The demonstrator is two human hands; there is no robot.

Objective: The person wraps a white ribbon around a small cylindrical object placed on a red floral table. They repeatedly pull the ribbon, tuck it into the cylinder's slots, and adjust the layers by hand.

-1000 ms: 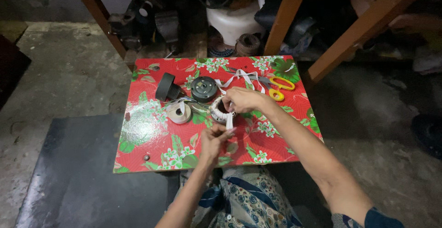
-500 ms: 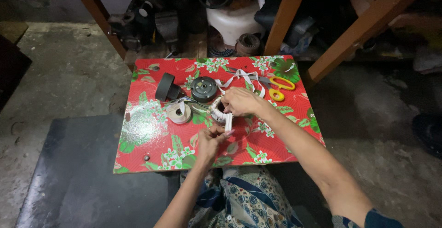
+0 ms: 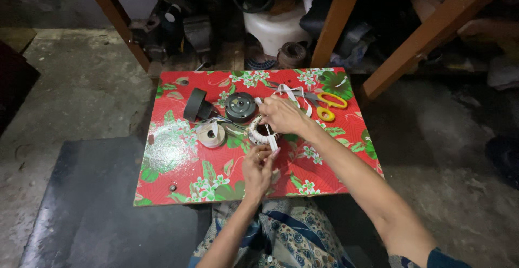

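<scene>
Wrapping is in hand: the right hand (image 3: 282,115) rests closed over a ring-shaped coil (image 3: 259,133) part-covered in white tape, near the middle of the red floral bench (image 3: 178,160). The left hand (image 3: 258,166), nearer the body, pinches the free end of the white tape strip (image 3: 270,142) between fingertips; the strip runs up to the coil. More loose white tape (image 3: 294,96) lies just behind the right hand.

On the bench to the left sit a small roll of pale tape (image 3: 211,136), a round dark metal part (image 3: 240,106) and a black curved piece (image 3: 194,104). Yellow-handled scissors (image 3: 331,106) lie to the right, apart from the hands.

Judgement: good work here calls for the strip to be held taut and flat, each turn overlapping the last evenly, and the coil kept steady under the right hand so no winding slips or gaps open.
</scene>
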